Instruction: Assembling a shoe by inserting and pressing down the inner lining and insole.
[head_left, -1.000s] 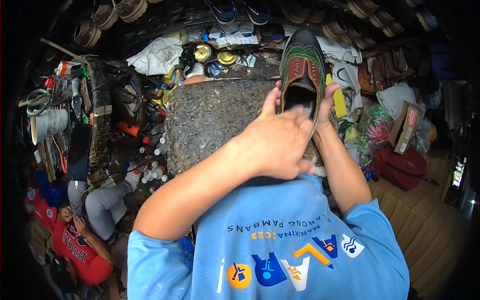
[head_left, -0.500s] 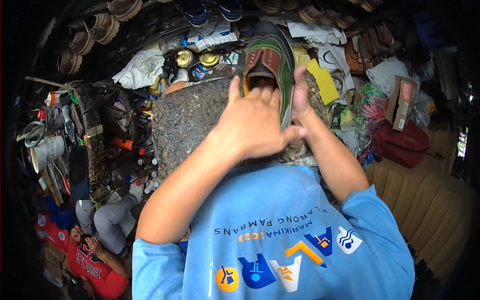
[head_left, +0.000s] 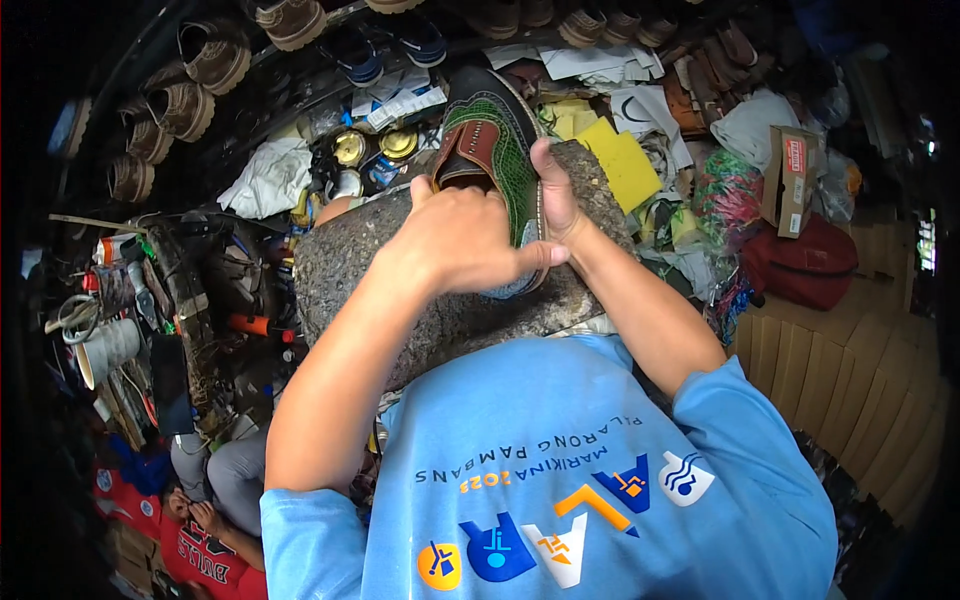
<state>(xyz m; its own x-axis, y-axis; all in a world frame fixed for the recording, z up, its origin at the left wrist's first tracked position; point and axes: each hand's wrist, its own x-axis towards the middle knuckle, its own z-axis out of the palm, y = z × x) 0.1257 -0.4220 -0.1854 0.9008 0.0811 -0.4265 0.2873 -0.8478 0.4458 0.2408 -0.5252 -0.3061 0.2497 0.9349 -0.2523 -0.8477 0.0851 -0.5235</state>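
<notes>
A shoe (head_left: 517,185) with a black toe, green textured sides, a reddish-brown laceless upper and a grey-blue heel is held over a rough stone block (head_left: 335,275). Its toe points away from me. My left hand (head_left: 455,235) reaches into the shoe's opening with its fingertips hidden inside, and its thumb stretches across above the heel. Along the shoe's right side, my right hand (head_left: 562,195) grips it. That thumb lies against the side wall, while the other fingers are out of sight behind or under the shoe.
Papers, yellow sheets (head_left: 620,155), open tins (head_left: 398,143) and a white cloth (head_left: 268,178) crowd the area beyond the block. Brown shoes (head_left: 215,58) line the far edge. Tools and a white cup (head_left: 108,350) lie left; a person in red (head_left: 205,555) sits lower left. A red bag (head_left: 805,265) is right.
The shoe and both hands have shifted left over the block, and the shoe is turned slightly. More of its heel shows below my left hand. The whole view has also shifted a little.
</notes>
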